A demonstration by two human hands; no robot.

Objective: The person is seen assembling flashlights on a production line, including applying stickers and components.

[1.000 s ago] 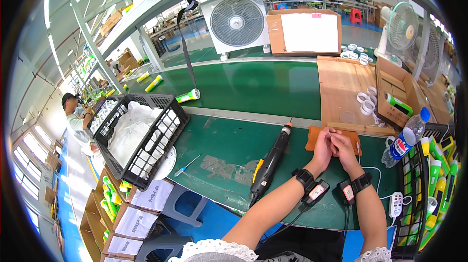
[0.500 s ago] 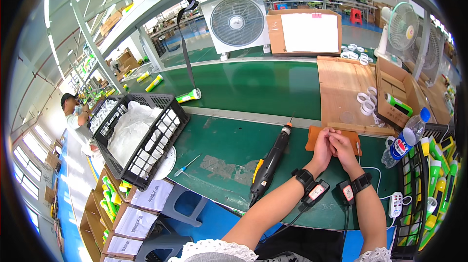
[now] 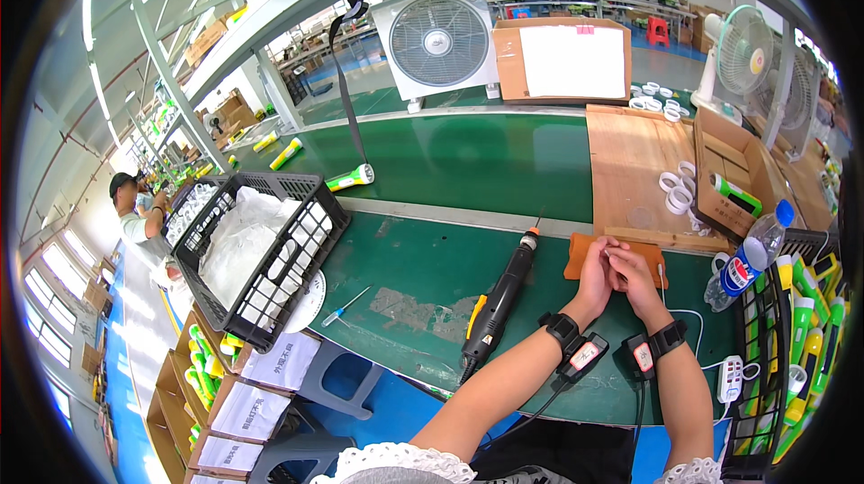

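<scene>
My left hand point(image 3: 591, 282) and my right hand point(image 3: 635, 279) rest together at the edge of an orange-brown cloth point(image 3: 576, 255). Their fingers are curled in and touch each other, and no object shows between them. A black strap with a small box sits on each wrist, with a cable running down from it. Left of my hands, a black electric screwdriver point(image 3: 500, 300) with an orange tip lies on the green bench, its bit pointing away. Further left is a small screwdriver with a blue handle point(image 3: 333, 316).
A black crate point(image 3: 286, 282) holding white plastic-wrapped parts stands at the left. At the right are a bottle point(image 3: 747, 259), a power strip point(image 3: 731, 380) and a black basket point(image 3: 751, 385) of green-yellow flashlights. Beyond lie a wooden board point(image 3: 634, 156), white rings point(image 3: 677, 192) and a box fan point(image 3: 438, 41).
My hands and the things on the bench stay put. The person at the far left has shifted slightly.
</scene>
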